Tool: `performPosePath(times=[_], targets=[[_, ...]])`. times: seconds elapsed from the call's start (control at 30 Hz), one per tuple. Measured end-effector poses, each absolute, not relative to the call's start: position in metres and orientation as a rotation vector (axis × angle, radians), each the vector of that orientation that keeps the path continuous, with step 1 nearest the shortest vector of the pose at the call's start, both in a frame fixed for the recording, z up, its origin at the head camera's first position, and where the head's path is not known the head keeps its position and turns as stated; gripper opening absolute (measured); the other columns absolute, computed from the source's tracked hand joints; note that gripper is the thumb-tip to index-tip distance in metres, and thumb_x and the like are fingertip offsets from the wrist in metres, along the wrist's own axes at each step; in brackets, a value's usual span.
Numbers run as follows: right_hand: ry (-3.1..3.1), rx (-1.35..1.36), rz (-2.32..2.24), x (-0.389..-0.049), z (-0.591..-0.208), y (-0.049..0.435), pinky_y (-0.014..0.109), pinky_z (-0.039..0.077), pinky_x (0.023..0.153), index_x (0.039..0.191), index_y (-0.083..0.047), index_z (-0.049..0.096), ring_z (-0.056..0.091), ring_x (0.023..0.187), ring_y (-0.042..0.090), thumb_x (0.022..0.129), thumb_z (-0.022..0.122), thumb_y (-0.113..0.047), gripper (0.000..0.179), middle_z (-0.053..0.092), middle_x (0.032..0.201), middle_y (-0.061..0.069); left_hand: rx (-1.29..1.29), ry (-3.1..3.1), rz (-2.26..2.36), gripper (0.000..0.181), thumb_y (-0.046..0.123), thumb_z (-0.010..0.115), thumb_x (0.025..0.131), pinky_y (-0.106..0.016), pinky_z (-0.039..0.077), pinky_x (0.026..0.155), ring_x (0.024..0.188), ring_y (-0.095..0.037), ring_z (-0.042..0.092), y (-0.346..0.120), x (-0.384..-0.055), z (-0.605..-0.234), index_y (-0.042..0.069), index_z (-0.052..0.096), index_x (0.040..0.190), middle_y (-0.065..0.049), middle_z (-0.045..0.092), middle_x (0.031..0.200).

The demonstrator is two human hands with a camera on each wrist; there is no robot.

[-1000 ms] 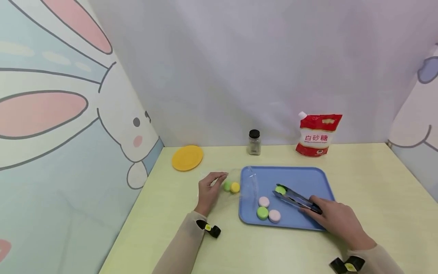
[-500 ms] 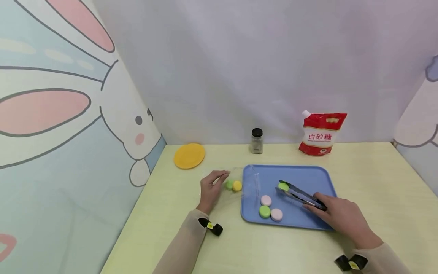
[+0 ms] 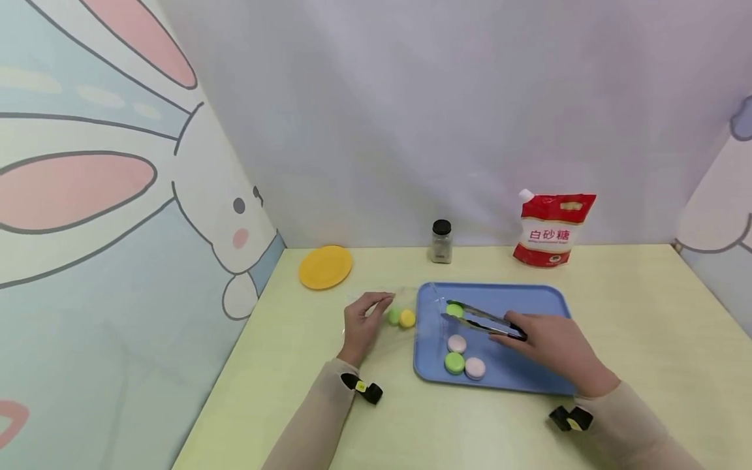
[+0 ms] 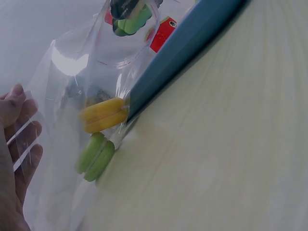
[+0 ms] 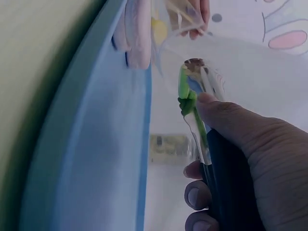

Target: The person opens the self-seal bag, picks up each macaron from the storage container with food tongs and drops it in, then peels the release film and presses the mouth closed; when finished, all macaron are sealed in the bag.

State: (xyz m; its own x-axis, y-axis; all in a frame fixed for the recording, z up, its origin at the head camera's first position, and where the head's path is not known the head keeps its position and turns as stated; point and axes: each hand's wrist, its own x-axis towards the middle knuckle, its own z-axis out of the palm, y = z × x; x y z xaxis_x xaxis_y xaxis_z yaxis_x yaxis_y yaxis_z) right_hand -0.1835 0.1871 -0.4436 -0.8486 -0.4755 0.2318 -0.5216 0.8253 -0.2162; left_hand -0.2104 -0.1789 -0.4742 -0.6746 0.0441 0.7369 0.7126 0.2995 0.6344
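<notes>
My left hand pinches the edge of a clear plastic bag. Inside the bag, in the left wrist view, lie a yellow macaron and a green macaron. The bag's mouth reaches over the left rim of a blue tray. My right hand grips black-handled metal tongs, thumb on top and fingers curled underneath. Between the tong tips is another green macaron, right at the bag's mouth. Two pink macarons and a green macaron rest on the tray's front left.
A yellow plate lies at the table's back left. Behind the tray stand a black-lidded glass jar and a red-and-white sugar pouch. A grey-white wall rises at the table's back edge.
My right hand has carried the tongs and the green macaron leftward over the tray, to the bag's opening. The left hand keeps its place on the bag.
</notes>
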Motion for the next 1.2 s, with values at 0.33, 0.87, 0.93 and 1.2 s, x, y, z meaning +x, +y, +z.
performPosePath(times=[0.33, 0.87, 0.93, 1.2], targets=[[-2.836, 0.954, 0.430, -0.210, -0.439, 0.128, 0.025, 0.029, 0.043, 0.091, -0.028, 0.059, 0.039, 0.049, 0.005, 0.087, 0.072, -0.058, 0.033, 0.041, 0.057, -0.013, -0.669, -1.950, -1.440, 0.013, -0.009, 0.071, 0.088, -0.034, 0.059, 0.089, 0.093, -0.025, 0.072, -0.179, -0.216, -0.468, -0.005, 0.075, 0.100, -0.017, 0.075, 0.098], [-2.740, 1.108, 0.428, -0.217, -0.441, 0.086, 0.025, 0.030, 0.039, 0.087, -0.027, 0.061, 0.038, 0.047, 0.003, 0.089, 0.071, -0.055, 0.030, 0.040, 0.056, -0.016, -0.690, -1.916, -1.531, 0.013, -0.012, 0.070, 0.088, -0.037, 0.060, 0.087, 0.091, -0.025, 0.072, -0.180, -0.211, -0.476, -0.006, 0.074, 0.099, -0.020, 0.074, 0.097], [-2.725, 1.105, 0.436, -0.217, -0.442, 0.086, 0.025, 0.031, 0.039, 0.087, -0.026, 0.062, 0.038, 0.046, 0.002, 0.088, 0.072, -0.054, 0.030, 0.040, 0.056, -0.016, -0.694, -1.916, -1.527, 0.013, -0.012, 0.070, 0.088, -0.037, 0.060, 0.087, 0.092, -0.025, 0.072, -0.180, -0.211, -0.477, -0.006, 0.074, 0.099, -0.020, 0.074, 0.097], [-2.692, 1.084, 0.450, -0.219, -0.444, 0.089, 0.024, 0.031, 0.039, 0.090, -0.024, 0.064, 0.038, 0.046, 0.001, 0.087, 0.072, -0.056, 0.034, 0.043, 0.058, -0.017, -0.677, -1.937, -1.530, 0.012, -0.010, 0.070, 0.088, -0.036, 0.060, 0.087, 0.092, -0.025, 0.072, -0.181, -0.210, -0.475, -0.006, 0.074, 0.098, -0.020, 0.074, 0.098]])
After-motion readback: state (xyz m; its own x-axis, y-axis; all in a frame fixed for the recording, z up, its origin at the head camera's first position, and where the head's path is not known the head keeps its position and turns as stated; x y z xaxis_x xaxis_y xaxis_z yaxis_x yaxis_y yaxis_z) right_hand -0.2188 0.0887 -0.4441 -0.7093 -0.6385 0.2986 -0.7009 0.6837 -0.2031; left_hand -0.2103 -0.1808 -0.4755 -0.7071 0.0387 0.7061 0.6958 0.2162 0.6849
